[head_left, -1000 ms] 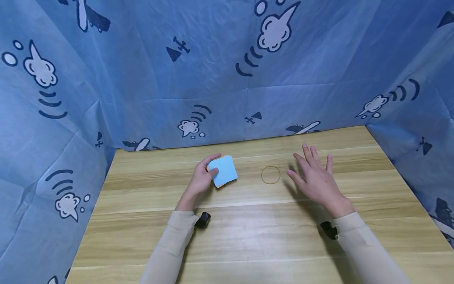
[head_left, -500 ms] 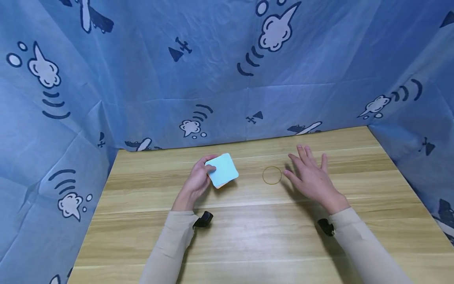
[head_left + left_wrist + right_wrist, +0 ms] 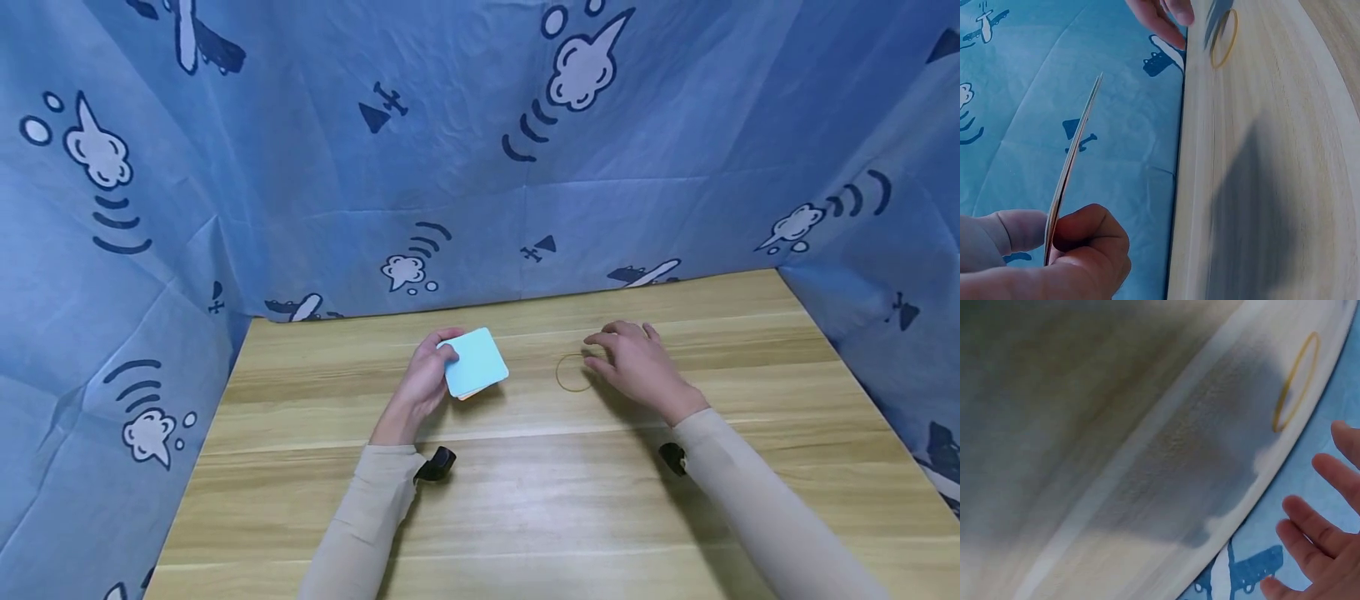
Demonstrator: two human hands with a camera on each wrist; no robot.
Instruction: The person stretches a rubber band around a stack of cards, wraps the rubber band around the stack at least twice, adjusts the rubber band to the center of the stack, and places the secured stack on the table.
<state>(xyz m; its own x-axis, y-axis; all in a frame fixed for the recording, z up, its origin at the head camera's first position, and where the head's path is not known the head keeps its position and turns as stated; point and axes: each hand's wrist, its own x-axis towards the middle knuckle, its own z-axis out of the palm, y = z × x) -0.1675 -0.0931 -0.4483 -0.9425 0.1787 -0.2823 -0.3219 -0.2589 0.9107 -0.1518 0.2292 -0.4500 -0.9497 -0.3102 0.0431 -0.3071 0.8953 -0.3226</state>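
A thin stack of square cards with rounded corners (image 3: 476, 362), light blue on top with an orange edge beneath, is pinched by my left hand (image 3: 423, 375). In the left wrist view these cards (image 3: 1072, 162) appear edge-on between the thumb and curled fingers, raised off the table. A yellow rubber band (image 3: 557, 375) lies in a loop on the table, right of the cards. Just over its right side hovers my right hand (image 3: 637, 367), fingers slightly bent and holding nothing. The right wrist view shows a gap between the band (image 3: 1287, 387) and the spread fingers (image 3: 1313, 528).
The wood-grain table (image 3: 525, 517) is bounded at the back and sides by a blue cloth (image 3: 465, 192) printed with planes and clouds. Black wrist devices (image 3: 437, 464) sit at both cuffs.
My right hand has moved left and down toward the rubber band, its fingers bending more. My left hand keeps its grip on the cards, which have lifted and tilted slightly.
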